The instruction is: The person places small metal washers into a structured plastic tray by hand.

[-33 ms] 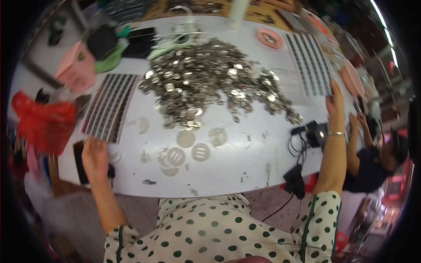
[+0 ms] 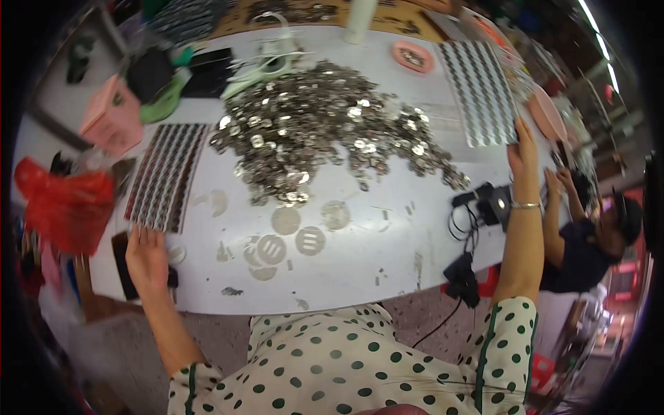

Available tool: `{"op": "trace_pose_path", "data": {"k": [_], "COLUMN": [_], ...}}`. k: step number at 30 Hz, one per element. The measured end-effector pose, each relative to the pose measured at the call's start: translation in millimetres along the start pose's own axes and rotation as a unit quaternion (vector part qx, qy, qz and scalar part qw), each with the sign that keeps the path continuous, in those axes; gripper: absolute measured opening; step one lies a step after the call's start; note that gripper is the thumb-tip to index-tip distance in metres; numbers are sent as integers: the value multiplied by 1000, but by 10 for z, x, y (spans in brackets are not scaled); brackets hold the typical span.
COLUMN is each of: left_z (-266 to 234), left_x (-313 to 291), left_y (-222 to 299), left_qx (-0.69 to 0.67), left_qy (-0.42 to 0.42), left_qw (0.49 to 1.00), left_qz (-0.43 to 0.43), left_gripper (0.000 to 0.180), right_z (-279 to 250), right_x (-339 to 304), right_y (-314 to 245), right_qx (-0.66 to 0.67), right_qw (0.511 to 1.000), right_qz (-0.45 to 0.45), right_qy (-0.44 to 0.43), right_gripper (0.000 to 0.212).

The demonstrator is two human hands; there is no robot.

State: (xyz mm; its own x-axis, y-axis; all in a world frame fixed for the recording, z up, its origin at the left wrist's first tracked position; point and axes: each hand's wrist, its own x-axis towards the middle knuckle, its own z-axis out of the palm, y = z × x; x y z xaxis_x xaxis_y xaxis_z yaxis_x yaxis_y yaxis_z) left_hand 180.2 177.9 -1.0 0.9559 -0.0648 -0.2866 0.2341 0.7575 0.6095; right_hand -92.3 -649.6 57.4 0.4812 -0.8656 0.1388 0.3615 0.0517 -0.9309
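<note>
At the left of the white table (image 2: 346, 270) lies a sheet with rows of small dark and silver shapes (image 2: 168, 176). My left hand (image 2: 147, 259) is at its near edge, fingers stretched out; the fingertips meet the edge. A similar striped sheet (image 2: 478, 93) lies at the far right. My right hand (image 2: 523, 149) is closed on its near right corner, with part of the fingers hidden. Between the sheets spreads a large heap of small shiny metal pieces (image 2: 304, 121).
Round flat grey discs (image 2: 310, 241) lie before the heap. A dark flat object (image 2: 123, 266) sits beside my left wrist. Black cabled devices (image 2: 494, 205) lie near my right forearm. A pink box (image 2: 111, 114), red plastic bag (image 2: 62, 207) and pink dish (image 2: 413, 57) stand around. Another person (image 2: 577, 242) sits at right.
The whole view has shifted slightly. My left hand sits a little further right along the near edge of the left sheet. My right hand stays at its sheet's corner.
</note>
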Motion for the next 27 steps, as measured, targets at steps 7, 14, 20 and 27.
{"op": "trace_pose_path", "data": {"k": [7,14,20,27], "left_z": [-89,659,848,819], "left_x": [-23,-872,-1311,-1461], "left_y": [-224,-975,-1397,-1682], "left_qx": [60,502,684,682], "left_qy": [56,-269,-549,-553], "left_qw": [997,728,420,418], "left_qz": [-4,381,233,234], "left_gripper": [50,87,71,61], "right_z": [840,1283,1381,2046], "right_x": [-1397,-2591,-2707,-2715], "right_y": [-782,-257,181,519], "right_qx": [17,-112,-411,-542], "right_qw": [995,926,818,770], "right_qz": [-20,266,241,-111], "right_qy": [-96,-245,-322,-318], "right_gripper": [25,24,18,21]}}
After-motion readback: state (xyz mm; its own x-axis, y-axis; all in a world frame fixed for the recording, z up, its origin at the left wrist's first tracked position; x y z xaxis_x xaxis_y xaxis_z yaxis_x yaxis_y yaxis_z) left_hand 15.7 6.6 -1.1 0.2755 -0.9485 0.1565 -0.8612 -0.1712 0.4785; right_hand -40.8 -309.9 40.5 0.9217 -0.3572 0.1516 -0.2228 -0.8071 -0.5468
